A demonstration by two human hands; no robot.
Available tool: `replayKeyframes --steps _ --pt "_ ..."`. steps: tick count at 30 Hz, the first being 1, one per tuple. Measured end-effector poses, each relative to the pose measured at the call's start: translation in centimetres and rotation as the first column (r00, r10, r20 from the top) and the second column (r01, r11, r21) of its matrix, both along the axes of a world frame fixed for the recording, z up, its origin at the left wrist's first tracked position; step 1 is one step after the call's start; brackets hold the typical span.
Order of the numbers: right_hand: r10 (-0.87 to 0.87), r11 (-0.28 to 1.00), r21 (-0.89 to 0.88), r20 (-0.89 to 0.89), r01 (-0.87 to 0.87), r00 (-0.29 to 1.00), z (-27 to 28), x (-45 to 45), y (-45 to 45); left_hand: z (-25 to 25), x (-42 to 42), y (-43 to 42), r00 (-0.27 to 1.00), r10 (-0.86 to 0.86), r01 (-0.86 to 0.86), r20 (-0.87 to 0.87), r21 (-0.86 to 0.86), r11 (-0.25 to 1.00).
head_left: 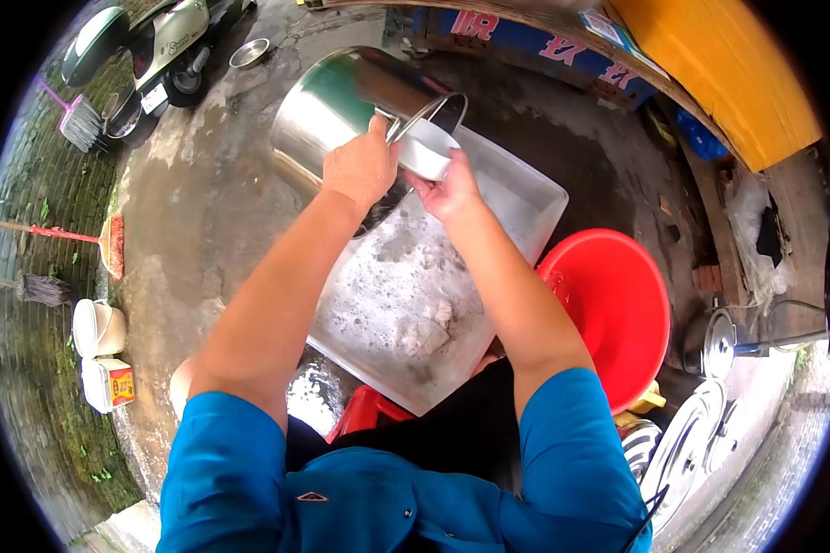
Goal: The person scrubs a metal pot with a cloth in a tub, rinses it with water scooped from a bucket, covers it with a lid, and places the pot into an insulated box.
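A large stainless steel pot (327, 101) lies tilted on its side over the far left edge of a translucent plastic tub (549, 189). My left hand (361, 168) is closed at the pot's handle near the rim. In my right hand (450, 189) is a white plastic container (424, 149), held close to the pot's mouth; its contents are hidden. Soapy water with white foam (406, 267) fills the tub below my hands, and a whitish lump of cloth or suds (424, 332) floats near the front.
A red basin (632, 313) stands right of the tub, with metal lids (682, 452) beyond it. White buckets (99, 329) and brooms (81, 122) line the left wall. A scooter (171, 46) and a metal bowl (249, 53) are at the back left.
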State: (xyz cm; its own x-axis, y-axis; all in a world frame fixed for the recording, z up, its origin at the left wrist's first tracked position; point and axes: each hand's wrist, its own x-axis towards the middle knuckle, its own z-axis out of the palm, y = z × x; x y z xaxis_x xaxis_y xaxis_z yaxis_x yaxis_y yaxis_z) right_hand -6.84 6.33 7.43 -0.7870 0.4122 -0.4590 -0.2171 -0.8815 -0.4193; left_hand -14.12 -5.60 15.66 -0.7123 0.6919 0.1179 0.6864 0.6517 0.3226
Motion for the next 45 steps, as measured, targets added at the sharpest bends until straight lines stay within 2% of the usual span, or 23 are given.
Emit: replayKeyframes --steps 2,6,8,10,11,13,14,16,17,19,21,23,26,29,30,31,32,36,37,38,39,41,45 --pt "-0.074 0.996 -0.056 0.012 0.074 0.997 -0.5 -0.1 -0.8 -0.4 0.0 -1.3 1.000 -0.010 0.010 -0.007 0.031 0.999" --pt "0.104 0.973 0.172 0.256 -0.151 0.961 -1.6 6.4 -0.4 -1.1 -0.1 -3.7 1.000 0.010 -0.010 0.002 0.051 0.999" --pt "0.097 0.948 0.259 0.315 -0.184 0.944 0.2 11.1 0.7 -2.1 -0.1 -5.3 1.000 0.003 -0.003 -0.009 0.085 0.996" --pt "-0.020 0.902 0.411 0.347 -0.133 0.938 2.6 16.1 2.3 -3.9 -0.3 -6.9 0.996 0.012 0.001 -0.084 0.154 0.988" --pt "-0.074 0.872 0.487 0.231 -0.050 0.970 1.3 19.1 4.3 -4.0 0.0 -7.8 0.997 0.006 0.006 -0.079 0.149 0.989" --pt "-0.252 0.866 0.490 0.244 0.105 0.937 4.6 23.9 4.9 -3.8 0.8 -9.5 0.995 0.086 -0.090 0.043 0.101 0.991" --pt "-0.297 0.850 0.497 0.180 0.173 0.938 3.4 26.7 6.7 -4.0 0.6 -10.4 0.996 0.082 -0.086 0.038 0.099 0.991" --pt "-0.349 0.823 0.539 0.236 0.177 0.907 2.4 31.5 8.2 -4.3 -0.1 -11.5 0.957 -0.045 0.124 -0.288 0.262 0.957" --pt "-0.389 0.807 0.571 0.326 0.149 0.861 1.7 33.1 8.5 -3.3 -0.1 -10.9 0.956 -0.053 0.129 -0.287 0.252 0.959" --pt "-0.293 0.838 0.544 0.380 0.044 0.878 -2.9 36.3 10.6 -0.2 -0.9 -8.8 1.000 0.010 -0.018 0.027 0.294 0.956" --pt "-0.284 0.872 0.485 0.602 -0.059 0.746 -7.7 37.5 11.5 -0.3 -3.4 -6.9 0.990 0.004 0.021 -0.141 0.179 0.984" --pt "-0.194 0.900 0.395 0.740 -0.184 0.644 -11.3 37.7 11.5 -0.4 -3.3 -6.1 0.983 0.086 -0.071 -0.163 0.095 0.993" --pt "-0.245 0.940 0.339 0.744 -0.034 0.622 -15.6 37.0 9.9 -2.2 -2.7 -8.0 0.966 0.073 -0.025 -0.247 0.189 0.982" --pt "-0.197 0.970 0.239 0.710 0.031 0.676 -19.0 37.6 9.7 -3.5 0.2 -11.5 0.952 0.079 -0.031 -0.295 0.163 0.986" --pt "-0.195 0.972 0.234 0.708 0.035 0.679 -19.0 37.5 9.8 -3.5 1.6 -12.6 0.954 0.082 -0.068 -0.287 0.059 0.996" --pt "-0.185 0.940 0.319 0.777 -0.123 0.601 -18.8 37.2 10.2 -3.4 2.0 -12.7 0.956 0.082 -0.097 -0.283 -0.041 0.994" --pt "-0.186 0.884 0.369 0.840 -0.287 0.509 -18.8 37.0 10.1 -2.8 1.7 -12.5 0.969 0.045 -0.042 -0.243 0.019 0.999" --pt "-0.060 0.822 0.271 0.916 -0.501 0.397 -21.8 38.4 11.9 -1.1 -4.3 -7.1 0.962 -0.010 -0.011 -0.272 -0.077 0.997" --pt "-0.102 0.561 0.170 0.985 -0.810 0.137 -22.7 38.4 12.7 -0.4 -4.8 -6.6 0.960 -0.066 0.048 -0.273 -0.072 0.996" --pt "-0.234 0.246 -0.033 0.968 -0.969 -0.093 -23.8 38.4 13.4 -0.1 -4.5 -6.7 0.994 -0.002 -0.007 -0.109 -0.084 0.996" --pt "-0.231 0.254 -0.019 0.970 -0.967 -0.079 -23.1 38.2 13.8 -0.1 -3.7 -6.7 0.992 -0.011 0.000 -0.124 -0.086 0.996" --pt "-0.539 0.278 0.091 0.839 -0.956 -0.077 -21.2 38.4 14.0 -0.8 -2.0 -8.0 0.949 -0.091 0.057 -0.301 -0.120 0.991" --pt "-0.682 0.362 0.288 0.730 -0.887 -0.041 -30.7 40.7 12.9 -1.0 0.9 -8.5 0.976 -0.044 0.043 -0.214 -0.007 0.999"
